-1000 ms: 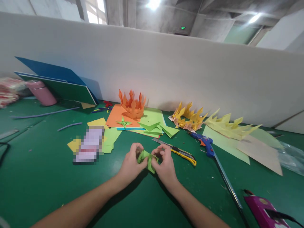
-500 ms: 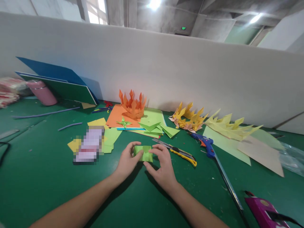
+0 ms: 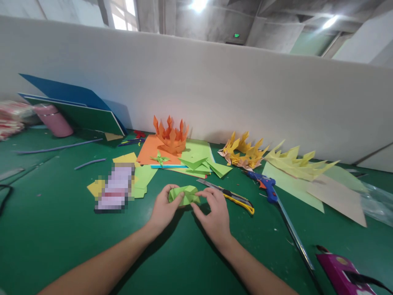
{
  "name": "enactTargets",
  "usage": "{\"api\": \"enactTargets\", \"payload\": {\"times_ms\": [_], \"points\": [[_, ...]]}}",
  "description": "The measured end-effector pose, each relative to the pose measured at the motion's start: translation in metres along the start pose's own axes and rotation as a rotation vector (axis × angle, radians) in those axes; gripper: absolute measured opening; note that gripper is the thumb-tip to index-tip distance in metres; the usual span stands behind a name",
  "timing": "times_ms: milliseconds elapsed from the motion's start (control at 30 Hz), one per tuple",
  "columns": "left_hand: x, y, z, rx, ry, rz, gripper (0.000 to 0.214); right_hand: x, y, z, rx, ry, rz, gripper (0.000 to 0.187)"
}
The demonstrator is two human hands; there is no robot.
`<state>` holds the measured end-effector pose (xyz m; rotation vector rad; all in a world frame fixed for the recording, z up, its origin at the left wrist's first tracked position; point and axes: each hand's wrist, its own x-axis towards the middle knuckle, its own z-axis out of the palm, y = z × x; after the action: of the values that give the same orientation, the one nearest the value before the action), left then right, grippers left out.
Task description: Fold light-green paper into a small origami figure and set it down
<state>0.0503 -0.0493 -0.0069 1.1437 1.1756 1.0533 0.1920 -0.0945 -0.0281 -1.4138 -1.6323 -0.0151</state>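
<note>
Just above the table, a small piece of folded green paper [image 3: 188, 193] is between my hands, its folds partly spread. My left hand [image 3: 166, 208] pinches its left side, thumb laid across the front. At its right edge, my right hand [image 3: 215, 211] has thumb and index finger closed on the paper. Right of my right hand lies a yellow-and-black utility knife [image 3: 241, 200] with its blade out. Behind my hands are several folded light green paper pieces [image 3: 199, 164] and a small green paper star shape [image 3: 160, 158].
An orange paper crown [image 3: 172, 141], a yellow-orange crown [image 3: 244, 153] and a pale yellow crown [image 3: 301, 164] stand along the white partition [image 3: 196, 82]. A blue glue gun [image 3: 267, 186] lies right, a phone [image 3: 116, 186] left, a pink bottle [image 3: 55, 121] far left, a magenta device [image 3: 336, 270] lower right.
The green paper has gone from a flat rectangle to a wider, partly unfolded shape. My right thumb has come up to its right edge, and the fingers have closed there.
</note>
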Motion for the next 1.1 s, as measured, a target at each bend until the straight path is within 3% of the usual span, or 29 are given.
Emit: {"api": "enactTargets", "payload": {"times_ms": [133,333,467,767,1100], "points": [[-0.002,0.0033,0.0017,-0.043,-0.031,-0.067,0.046,0.0027,-0.0039,-0.0042,0.018,0.019,-0.026,0.003],[-0.0015,0.0016,0.0018,-0.12,-0.061,-0.095,0.043,0.0005,-0.0073,-0.0052,-0.031,-0.003,-0.136,0.009],[-0.0012,0.001,0.0023,-0.156,-0.064,-0.115,0.042,-0.0005,-0.0058,-0.0033,-0.051,-0.035,-0.137,0.009],[-0.0021,0.0043,0.0028,-0.244,-0.082,-0.183,0.05,0.002,-0.0034,-0.005,-0.087,0.031,-0.234,0.012],[-0.0021,0.0048,0.0018,-0.183,-0.148,-0.156,0.038,0.0026,-0.0056,-0.0057,-0.21,-0.029,-0.344,0.015]]}}
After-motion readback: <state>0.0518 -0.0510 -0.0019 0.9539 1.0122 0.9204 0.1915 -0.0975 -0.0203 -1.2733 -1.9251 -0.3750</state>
